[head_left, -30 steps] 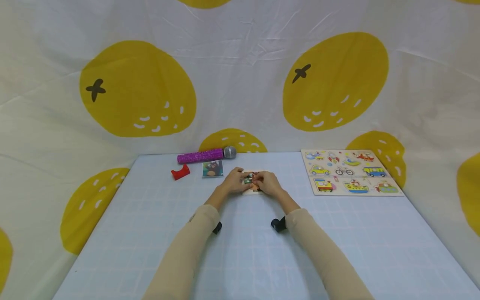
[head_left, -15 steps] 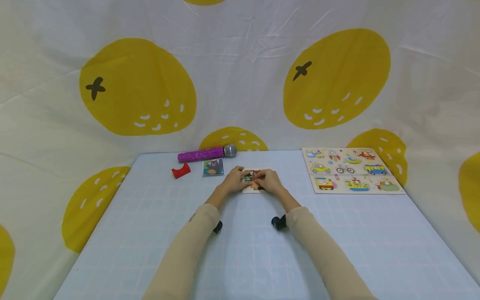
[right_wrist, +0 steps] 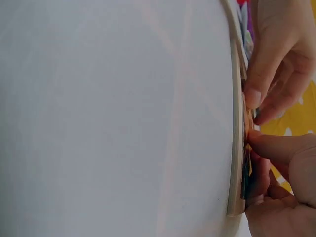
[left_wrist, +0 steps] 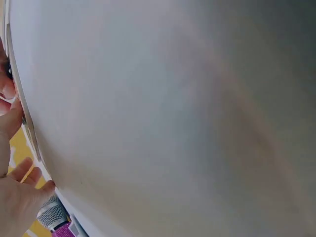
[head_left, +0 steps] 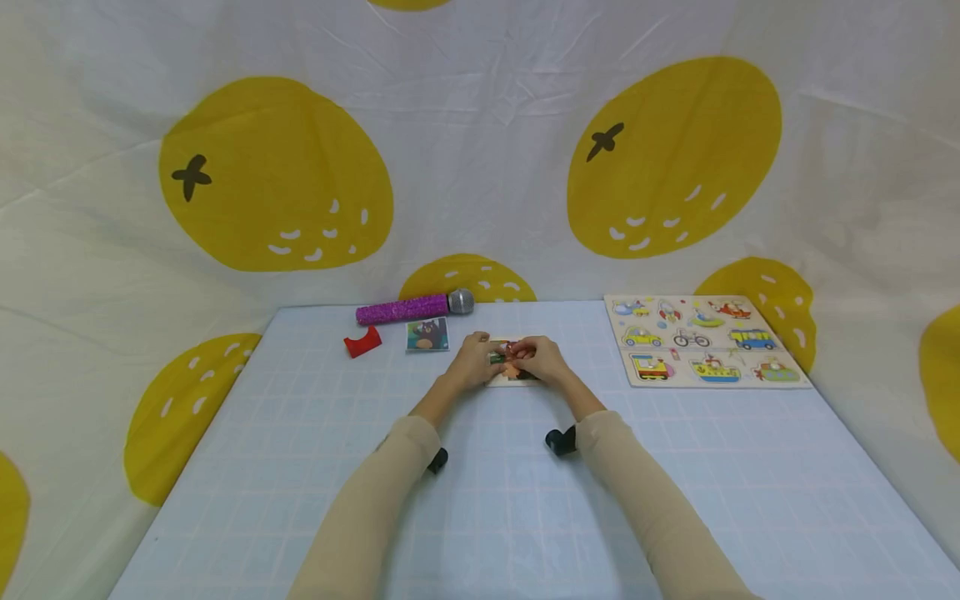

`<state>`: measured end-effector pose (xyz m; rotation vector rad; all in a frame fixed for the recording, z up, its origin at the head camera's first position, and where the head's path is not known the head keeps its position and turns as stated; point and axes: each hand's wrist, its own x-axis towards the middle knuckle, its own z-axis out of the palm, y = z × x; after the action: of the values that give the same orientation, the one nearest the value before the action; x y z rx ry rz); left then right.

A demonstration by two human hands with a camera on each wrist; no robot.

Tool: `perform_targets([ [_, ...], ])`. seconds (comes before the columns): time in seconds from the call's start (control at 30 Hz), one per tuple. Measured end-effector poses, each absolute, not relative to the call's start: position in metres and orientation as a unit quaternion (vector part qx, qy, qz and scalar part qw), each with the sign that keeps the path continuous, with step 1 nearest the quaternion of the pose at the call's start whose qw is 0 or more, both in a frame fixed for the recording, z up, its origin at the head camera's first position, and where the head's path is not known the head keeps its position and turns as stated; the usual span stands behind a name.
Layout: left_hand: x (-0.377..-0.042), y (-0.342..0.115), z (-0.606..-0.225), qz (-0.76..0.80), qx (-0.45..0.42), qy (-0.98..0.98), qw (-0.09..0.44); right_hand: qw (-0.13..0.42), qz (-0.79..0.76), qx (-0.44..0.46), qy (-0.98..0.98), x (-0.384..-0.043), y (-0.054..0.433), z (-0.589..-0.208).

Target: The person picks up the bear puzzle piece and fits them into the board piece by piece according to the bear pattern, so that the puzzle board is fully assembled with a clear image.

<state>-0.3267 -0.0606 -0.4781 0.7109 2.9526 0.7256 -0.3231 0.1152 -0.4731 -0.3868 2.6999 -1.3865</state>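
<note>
A small pale wooden puzzle board (head_left: 519, 382) with a brown, orange and green picture lies under both hands. My left hand (head_left: 470, 362) spans its left side with loosely spread fingers, also seen in the left wrist view (left_wrist: 22, 200). The left thumb (right_wrist: 254, 98) touches the picture surface in the right wrist view. From the right, my right hand (head_left: 547, 362) bends its thumb and fingers together over the board's middle and pinches a small puzzle piece (right_wrist: 250, 160), mostly hidden by the fingers. The board's edge (right_wrist: 236, 143) shows side-on there.
Left of the hands lie a square picture card (head_left: 427, 335), a red curved piece (head_left: 363, 342) and a glittery purple microphone (head_left: 412, 309). A vehicle peg puzzle (head_left: 708, 342) lies at the back right. A fruit-patterned curtain (head_left: 480, 167) rises behind the pale checked table (head_left: 480, 517).
My right hand has shifted slightly right, its fingertips bunching closer over the board. The left hand has stayed nearly in place. The head view has tilted a little.
</note>
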Motion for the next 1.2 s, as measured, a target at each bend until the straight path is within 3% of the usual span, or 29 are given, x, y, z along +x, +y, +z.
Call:
perform_targets([
  [0.37, -0.325, -0.053, -0.473, 0.143, 0.279, 0.95, -0.01, 0.051, -0.471, -0.107, 0.874, -0.327, 0.118, -0.476],
  [0.7, -0.328, -0.052, -0.476, 0.169, 0.293, 0.941, 0.006, 0.056, -0.483, -0.094, 0.869, -0.33, 0.12, -0.481],
  [0.93, -0.331, -0.054, -0.477, 0.212, 0.31, 0.927, 0.002, 0.044, -0.517, -0.134, 0.844, -0.344, 0.128, -0.499],
  [1.2, -0.327, -0.056, -0.476, 0.212, 0.299, 0.931, 0.011, 0.05, -0.497, -0.096, 0.861, -0.33, 0.121, -0.482],
])
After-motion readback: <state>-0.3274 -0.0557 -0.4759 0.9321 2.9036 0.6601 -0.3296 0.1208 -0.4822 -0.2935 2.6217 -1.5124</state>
